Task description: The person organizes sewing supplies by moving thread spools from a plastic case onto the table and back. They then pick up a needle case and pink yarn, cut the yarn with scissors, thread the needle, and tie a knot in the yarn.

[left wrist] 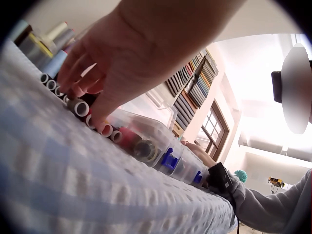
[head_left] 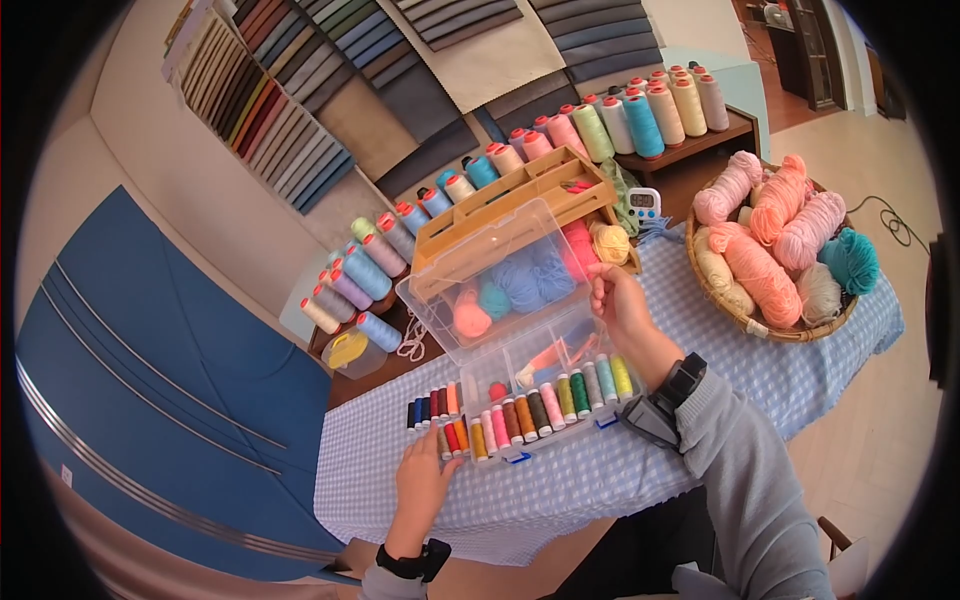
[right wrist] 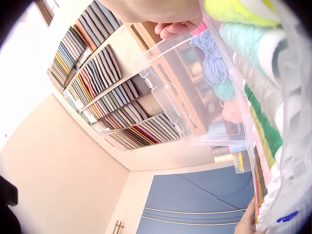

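Note:
My left hand [head_left: 420,490] reaches to the thread spools lying left of the clear box; in the left wrist view its thumb and curled fingers stand around a grey-brown spool [left wrist: 78,107]. Beside that spool lie red and orange ones [head_left: 460,434], with dark spools [head_left: 425,408] behind. A row of coloured spools [head_left: 545,410] fills the front of the clear box [head_left: 590,423]. Its transparent lid [right wrist: 168,87] stands open. My right hand [head_left: 630,320] hovers by the lid's right edge, fingers loosely curled; whether they touch the lid I cannot tell.
Behind the lid stands a wooden organizer [head_left: 450,232] with yarn. A wicker basket [head_left: 770,333] of yarn balls sits at the right, near a white timer [head_left: 645,204]. Large thread cones [head_left: 643,127] line the back, and a lidded tub [head_left: 353,356] stands at the left.

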Demonstrator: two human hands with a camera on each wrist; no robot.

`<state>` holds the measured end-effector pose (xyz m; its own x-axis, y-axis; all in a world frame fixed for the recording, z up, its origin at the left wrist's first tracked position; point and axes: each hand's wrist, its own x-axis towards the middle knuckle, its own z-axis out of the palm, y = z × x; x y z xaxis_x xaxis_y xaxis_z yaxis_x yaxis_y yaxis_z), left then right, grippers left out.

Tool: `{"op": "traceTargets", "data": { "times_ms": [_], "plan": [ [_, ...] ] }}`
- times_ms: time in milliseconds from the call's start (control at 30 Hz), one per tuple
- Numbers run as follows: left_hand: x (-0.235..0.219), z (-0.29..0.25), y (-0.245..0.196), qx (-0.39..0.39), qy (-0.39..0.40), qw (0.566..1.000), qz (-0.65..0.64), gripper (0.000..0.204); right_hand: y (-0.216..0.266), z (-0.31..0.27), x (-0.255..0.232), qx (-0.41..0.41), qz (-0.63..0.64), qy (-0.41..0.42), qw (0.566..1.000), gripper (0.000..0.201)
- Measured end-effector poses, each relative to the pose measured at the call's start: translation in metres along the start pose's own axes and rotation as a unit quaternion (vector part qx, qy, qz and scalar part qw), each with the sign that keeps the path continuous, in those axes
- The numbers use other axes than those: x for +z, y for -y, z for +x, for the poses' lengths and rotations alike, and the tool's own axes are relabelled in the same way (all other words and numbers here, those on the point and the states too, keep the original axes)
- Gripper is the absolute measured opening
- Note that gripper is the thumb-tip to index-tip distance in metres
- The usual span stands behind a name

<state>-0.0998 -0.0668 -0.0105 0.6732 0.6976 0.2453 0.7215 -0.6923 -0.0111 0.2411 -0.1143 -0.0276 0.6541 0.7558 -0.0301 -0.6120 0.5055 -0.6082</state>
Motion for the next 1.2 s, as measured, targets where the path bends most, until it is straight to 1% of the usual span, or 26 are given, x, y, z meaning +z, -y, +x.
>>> {"op": "traceTargets", "data": {
  "times_ms": [67, 100, 167, 200, 267, 300, 367, 500, 567, 600, 667, 800, 867, 900, 967, 1100, 1200],
  "plan": [
    [0.0, 0.0, -0.001, -0.014, -0.013, 0.998, -0.053, 0.055, 0.0, 0.0, 0.0, 0.001, 0.0, 0.003, 1.0, 0.018],
    [0.001, 0.001, 0.0, -0.014, -0.013, 0.998, -0.052, 0.055, 0.0, 0.0, 0.001, 0.001, 0.0, 0.0, 1.0, 0.017],
    [0.005, 0.004, 0.004, -0.015, -0.019, 0.992, -0.124, 0.052, 0.0, -0.001, 0.001, 0.001, 0.0, -0.002, 1.0, 0.017],
    [0.009, 0.006, 0.008, -0.015, -0.02, 0.992, -0.123, 0.052, 0.0, 0.0, 0.001, 0.001, 0.001, 0.001, 1.0, 0.017],
    [0.016, 0.008, 0.018, -0.023, -0.011, 0.971, -0.237, 0.047, 0.0, -0.001, 0.001, 0.0, 0.002, 0.003, 1.0, 0.017],
    [0.017, 0.008, 0.021, -0.023, -0.012, 0.971, -0.236, 0.047, 0.0, -0.001, 0.001, 0.002, 0.001, 0.002, 1.0, 0.017],
    [0.017, 0.008, 0.023, 0.004, -0.024, 0.98, -0.198, 0.046, 0.001, -0.001, 0.002, 0.004, 0.001, -0.001, 1.0, 0.017],
    [0.017, 0.007, 0.011, 0.005, -0.046, 0.986, -0.161, 0.047, 0.0, 0.0, 0.001, 0.002, 0.002, -0.004, 1.0, 0.017],
    [0.019, 0.01, 0.01, 0.039, -0.075, 0.987, -0.138, 0.048, -0.002, 0.001, 0.001, 0.0, 0.004, -0.004, 1.0, 0.017],
    [0.021, 0.011, 0.011, 0.038, -0.076, 0.987, -0.139, 0.048, -0.002, 0.001, 0.001, -0.001, 0.004, -0.003, 1.0, 0.017],
    [0.024, 0.015, 0.015, -0.02, -0.05, 0.983, -0.176, 0.048, -0.001, 0.0, 0.001, -0.003, 0.003, -0.003, 1.0, 0.017],
    [0.021, 0.019, 0.019, -0.021, -0.035, 0.981, -0.189, 0.048, 0.001, -0.001, 0.002, 0.001, 0.002, 0.001, 1.0, 0.017],
    [0.021, 0.017, 0.025, -0.02, -0.022, 0.972, -0.234, 0.046, 0.0, -0.001, 0.0, 0.003, 0.002, -0.001, 1.0, 0.017],
    [0.019, 0.018, 0.027, -0.02, -0.021, 0.972, -0.234, 0.046, -0.001, 0.0, 0.0, -0.001, 0.001, 0.003, 1.0, 0.017],
    [0.012, 0.018, 0.03, -0.062, 0.012, 0.972, -0.226, 0.049, -0.002, 0.001, -0.001, -0.004, 0.001, 0.007, 1.0, 0.017],
    [0.017, 0.019, 0.036, -0.061, -0.002, 0.971, -0.23, 0.049, -0.001, 0.0, 0.0, -0.005, 0.002, 0.006, 1.0, 0.017],
    [0.015, 0.02, 0.037, -0.069, 0.016, 0.965, -0.254, 0.045, 0.0, -0.002, 0.001, -0.004, -0.002, 0.003, 1.0, 0.017]
  ]
}}
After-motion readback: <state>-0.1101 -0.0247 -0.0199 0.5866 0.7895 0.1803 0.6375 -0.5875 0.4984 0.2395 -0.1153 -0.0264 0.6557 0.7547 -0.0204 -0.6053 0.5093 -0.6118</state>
